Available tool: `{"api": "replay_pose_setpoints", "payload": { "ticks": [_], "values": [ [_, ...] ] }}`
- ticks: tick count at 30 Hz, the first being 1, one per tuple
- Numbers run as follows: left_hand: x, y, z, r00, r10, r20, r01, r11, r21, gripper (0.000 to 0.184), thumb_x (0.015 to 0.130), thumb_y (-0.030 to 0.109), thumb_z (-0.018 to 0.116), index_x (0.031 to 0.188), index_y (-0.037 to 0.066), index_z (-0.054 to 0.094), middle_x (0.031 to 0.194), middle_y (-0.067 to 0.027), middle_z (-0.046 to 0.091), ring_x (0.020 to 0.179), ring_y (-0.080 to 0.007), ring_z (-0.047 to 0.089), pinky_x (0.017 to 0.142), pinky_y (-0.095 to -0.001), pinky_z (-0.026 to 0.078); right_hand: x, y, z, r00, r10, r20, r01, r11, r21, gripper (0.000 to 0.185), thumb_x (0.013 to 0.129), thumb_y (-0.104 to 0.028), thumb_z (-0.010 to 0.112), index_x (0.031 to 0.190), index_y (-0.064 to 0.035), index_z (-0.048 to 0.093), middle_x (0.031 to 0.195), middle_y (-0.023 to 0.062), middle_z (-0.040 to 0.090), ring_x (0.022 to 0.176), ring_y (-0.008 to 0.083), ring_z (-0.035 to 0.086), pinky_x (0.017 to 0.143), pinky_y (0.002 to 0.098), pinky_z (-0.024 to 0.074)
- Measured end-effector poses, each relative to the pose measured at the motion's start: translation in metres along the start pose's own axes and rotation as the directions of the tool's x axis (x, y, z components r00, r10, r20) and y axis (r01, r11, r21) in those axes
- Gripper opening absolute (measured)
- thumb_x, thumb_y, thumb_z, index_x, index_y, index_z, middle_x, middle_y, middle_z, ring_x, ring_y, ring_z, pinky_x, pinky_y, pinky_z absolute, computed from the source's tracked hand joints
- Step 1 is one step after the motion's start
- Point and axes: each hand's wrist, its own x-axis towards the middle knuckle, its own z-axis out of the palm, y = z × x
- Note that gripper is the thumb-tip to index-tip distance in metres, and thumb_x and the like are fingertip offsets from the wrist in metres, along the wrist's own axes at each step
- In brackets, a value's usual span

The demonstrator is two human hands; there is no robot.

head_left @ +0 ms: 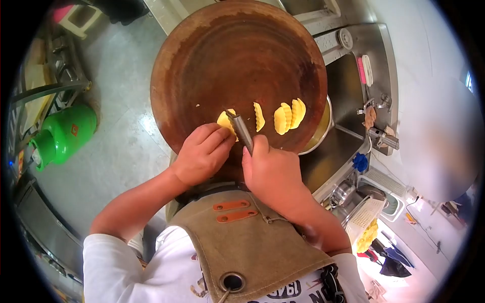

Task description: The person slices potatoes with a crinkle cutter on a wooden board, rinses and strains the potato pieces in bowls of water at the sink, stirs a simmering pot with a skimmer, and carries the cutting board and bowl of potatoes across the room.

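A large round wooden chopping board point(237, 60) lies in front of me. My right hand point(275, 171) is wrapped round the metal handle of a cutter point(242, 132); its blade is seen nearly edge-on, so its shape is unclear. The fingers of my left hand point(204, 154) are bent together over a yellow piece of peeled food point(226, 119), possibly potato, right beside the cutter. Farther right on the board lie a thin wavy-edged slice point(258, 117) and more ridged yellow slices point(283, 119), some leaning together.
Partly under the board's right edge sits a metal pot point(329, 118). Beyond it is a steel sink point(348, 76) with a tap point(385, 101). A white perforated basket point(365, 217) stands at lower right near more yellow pieces point(368, 237). A green gas cylinder point(73, 132) is on the left.
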Motion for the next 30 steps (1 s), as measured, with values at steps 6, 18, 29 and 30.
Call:
{"api": "replay_pose_setpoints", "payload": {
  "ticks": [6, 18, 29, 30],
  "values": [
    [0.003, 0.001, 0.004, 0.998, -0.059, -0.011, 0.059, 0.998, 0.006, 0.027, 0.070, 0.006, 0.063, 0.097, 0.001, 0.063, 0.101, -0.0097, 0.057, 0.094, -0.0262, 0.056, 0.080, -0.0359, 0.049, 0.002, -0.006, -0.001, 0.999, -0.018, 0.035, 0.019, 0.999, -0.032, 0.013, 0.075, -0.008, 0.057, 0.079, -0.0034, 0.045, 0.060, 0.0099, 0.059, 0.053, 0.0258, 0.064, 0.046, 0.0365, 0.0507],
    [0.001, -0.001, 0.002, 0.996, -0.075, 0.058, 0.077, 0.997, -0.031, 0.023, 0.068, 0.005, 0.066, 0.090, 0.003, 0.062, 0.099, -0.0098, 0.058, 0.092, -0.0267, 0.057, 0.078, -0.0369, 0.049, 0.013, 0.002, 0.020, 0.990, 0.097, 0.106, -0.095, 0.995, -0.019, 0.016, 0.081, -0.016, 0.056, 0.082, -0.0019, 0.048, 0.061, 0.0153, 0.061, 0.053, 0.0320, 0.063, 0.051, 0.0442, 0.0507],
    [-0.013, -0.003, -0.003, 0.998, -0.055, -0.040, 0.053, 0.996, -0.069, 0.027, 0.065, 0.000, 0.067, 0.092, 0.000, 0.063, 0.098, -0.0105, 0.059, 0.091, -0.0274, 0.059, 0.077, -0.0371, 0.051, -0.001, -0.006, 0.005, 0.999, -0.017, -0.029, 0.019, 0.998, 0.064, 0.019, 0.086, -0.017, 0.057, 0.083, -0.0012, 0.047, 0.050, 0.0112, 0.054, 0.042, 0.0299, 0.056, 0.043, 0.0407, 0.0438],
    [-0.011, -0.003, -0.003, 0.998, -0.057, -0.033, 0.054, 0.995, -0.079, 0.028, 0.065, 0.001, 0.067, 0.093, 0.000, 0.063, 0.098, -0.0106, 0.059, 0.091, -0.0273, 0.059, 0.078, -0.0371, 0.051, 0.000, -0.006, 0.007, 0.999, -0.033, -0.026, 0.034, 0.998, 0.051, 0.019, 0.086, -0.016, 0.057, 0.082, -0.0014, 0.047, 0.050, 0.0110, 0.054, 0.042, 0.0295, 0.056, 0.042, 0.0403, 0.0439]
  ]
}}
